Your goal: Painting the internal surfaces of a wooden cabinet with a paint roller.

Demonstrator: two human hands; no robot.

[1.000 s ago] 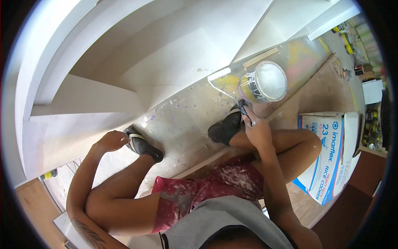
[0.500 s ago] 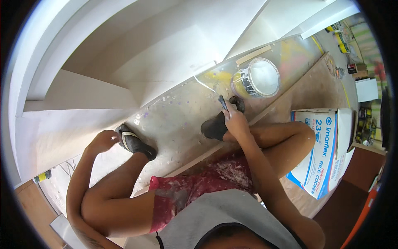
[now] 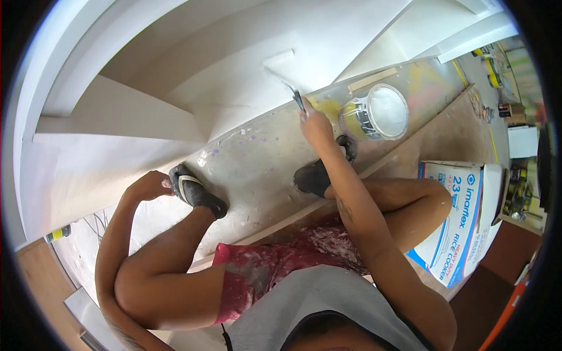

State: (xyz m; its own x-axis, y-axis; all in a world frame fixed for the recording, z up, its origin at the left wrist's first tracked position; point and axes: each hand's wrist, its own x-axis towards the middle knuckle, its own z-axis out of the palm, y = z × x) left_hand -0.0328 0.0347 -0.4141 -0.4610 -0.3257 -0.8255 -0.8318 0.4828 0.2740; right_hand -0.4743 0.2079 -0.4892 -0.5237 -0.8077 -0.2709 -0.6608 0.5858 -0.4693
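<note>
The right hand (image 3: 316, 126) is gripping a small paint roller (image 3: 280, 61), pressing its white sleeve against the white stair panel (image 3: 234, 52), beside the open paint can (image 3: 374, 112). The left hand (image 3: 149, 186), loosely curled, is resting by a sandal (image 3: 196, 193).

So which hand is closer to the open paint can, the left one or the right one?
The right. The right hand holds the paint roller just left of the paint can. The left hand is far off to the left, by the left sandal.
</note>
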